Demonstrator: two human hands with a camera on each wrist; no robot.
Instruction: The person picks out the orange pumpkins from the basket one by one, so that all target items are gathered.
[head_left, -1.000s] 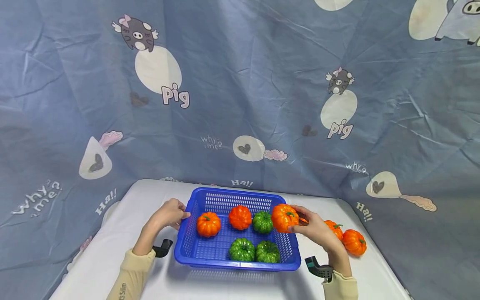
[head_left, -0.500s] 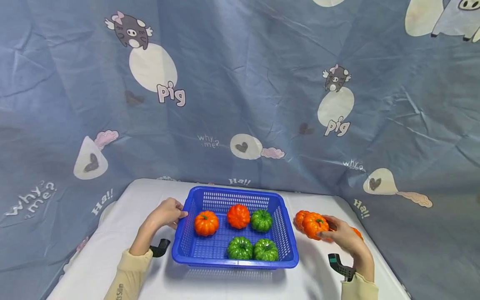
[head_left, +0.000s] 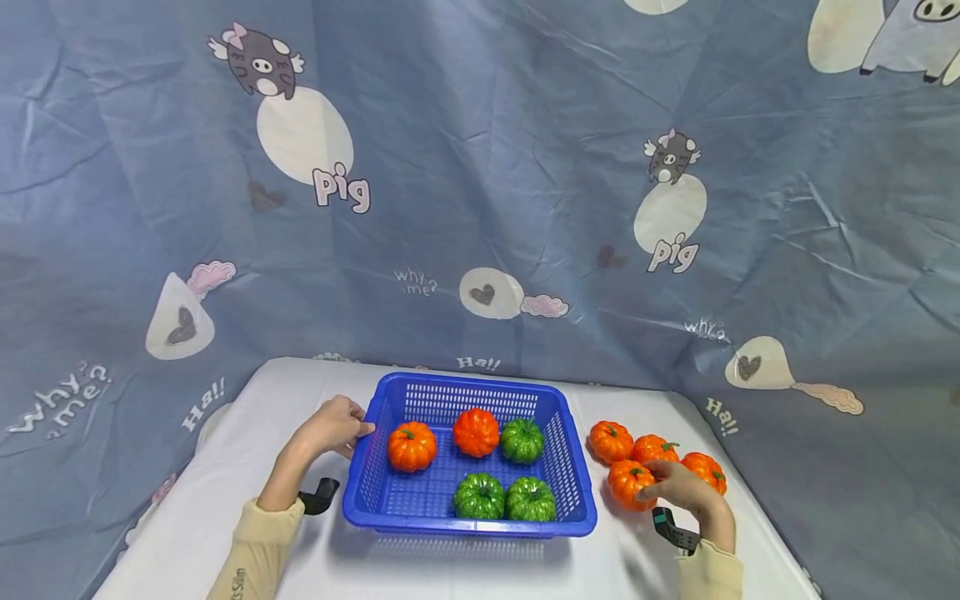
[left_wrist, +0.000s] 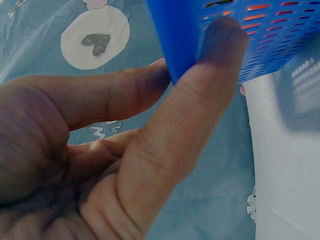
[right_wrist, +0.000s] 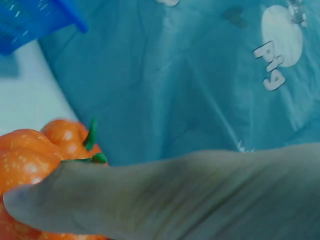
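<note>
My left hand (head_left: 333, 427) pinches the left rim of a blue plastic basket (head_left: 468, 527). In the left wrist view, a thumb and finger (left_wrist: 175, 125) lie on either side of the basket's wall (left_wrist: 270, 30). At the right of the table, my right hand (head_left: 686, 487) holds a small orange pumpkin (head_left: 628, 485) with a green stem, at table level. The right wrist view has the thumb (right_wrist: 65, 200) lying over that pumpkin (right_wrist: 25, 165); the other fingers are hidden there.
Inside the basket sit an orange pumpkin (head_left: 412, 447), a red-orange one (head_left: 476, 432) and several green pumpkins (head_left: 480, 497). More orange pumpkins (head_left: 611, 442) stand on the white table (head_left: 450, 575), close around the right hand. A blue printed cloth (head_left: 480, 183) hangs behind.
My right hand has carried the orange pumpkin from above the basket's right side out to the right and down to the table beside the others. The left hand has stayed on the rim.
</note>
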